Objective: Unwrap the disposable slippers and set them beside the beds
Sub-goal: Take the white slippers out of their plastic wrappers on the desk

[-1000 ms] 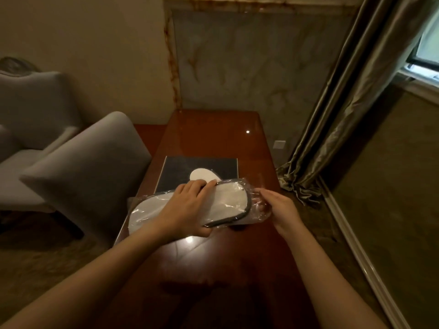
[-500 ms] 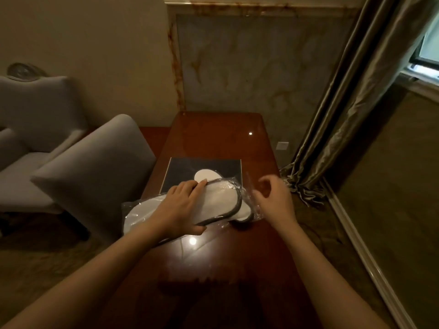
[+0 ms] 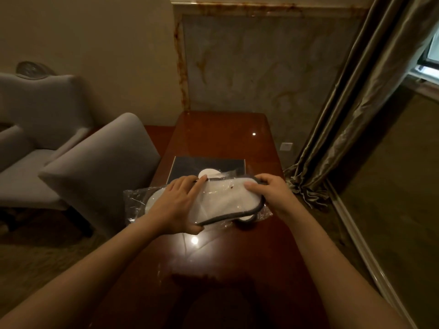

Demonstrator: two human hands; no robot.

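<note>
Disposable slippers (image 3: pixel 228 203), white with dark trim, in a clear plastic wrapper (image 3: pixel 135 203): held just above the middle of the glossy wooden table (image 3: pixel 221 138), the wrapper's slack end overhanging the left edge. Left hand (image 3: pixel 177 207) clasps the pack's middle; right hand (image 3: pixel 273 198) grips its right end. Dark mat (image 3: pixel 190 166) behind, grey armchair (image 3: pixel 95 167) beside the left edge.

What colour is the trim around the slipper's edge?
Dark grey trim on a white slipper, seen in the head view.

Under the left hand (image 3: pixel 177 205), the slippers (image 3: pixel 228 201) looked soft white cloth in glossy, crinkled plastic wrap (image 3: pixel 135 203). Below, the table (image 3: pixel 237 269) was polished wood.
</note>
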